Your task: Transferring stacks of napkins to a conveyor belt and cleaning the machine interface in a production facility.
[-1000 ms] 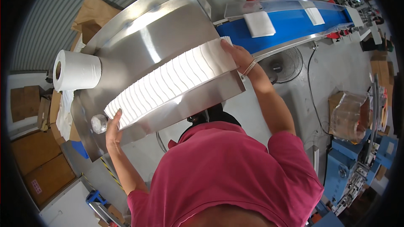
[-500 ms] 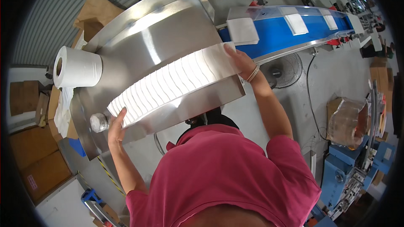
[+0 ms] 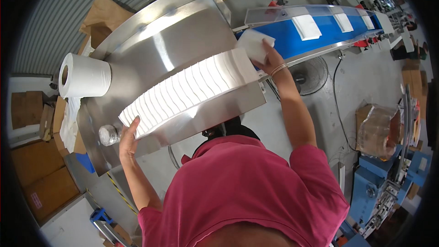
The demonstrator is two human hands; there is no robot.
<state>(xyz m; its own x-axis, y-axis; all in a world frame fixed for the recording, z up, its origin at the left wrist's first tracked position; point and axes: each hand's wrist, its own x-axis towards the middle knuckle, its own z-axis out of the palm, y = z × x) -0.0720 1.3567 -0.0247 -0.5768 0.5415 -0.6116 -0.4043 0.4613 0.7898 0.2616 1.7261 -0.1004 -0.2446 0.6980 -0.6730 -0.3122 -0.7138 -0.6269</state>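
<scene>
A long, curved row of folded white tissue stacks [image 3: 183, 91] stands on edge along the near side of a steel table [image 3: 155, 50]. At the row's left end, my left hand [image 3: 128, 141] is closed on the last stacks, thumb on the near side and the other fingers mostly hidden. Past the row's right end, my right hand [image 3: 270, 58] grips a separate white tissue stack [image 3: 251, 45] at the near end of the blue conveyor belt [image 3: 279, 41]. That stack is tilted and slightly apart from the row, with some fingers hidden beneath it.
More tissue stacks [image 3: 307, 27] lie spaced along the belt, beside a clear plastic guard [image 3: 270, 15]. A large white roll [image 3: 86, 75] and a small clear-wrapped roll [image 3: 109, 135] sit at the table's left. A floor fan [image 3: 308, 77] stands below the conveyor.
My right hand has moved from the row's right end up and right onto the stack at the belt's end. The other stacks have travelled left along the belt. My left hand has stayed put.
</scene>
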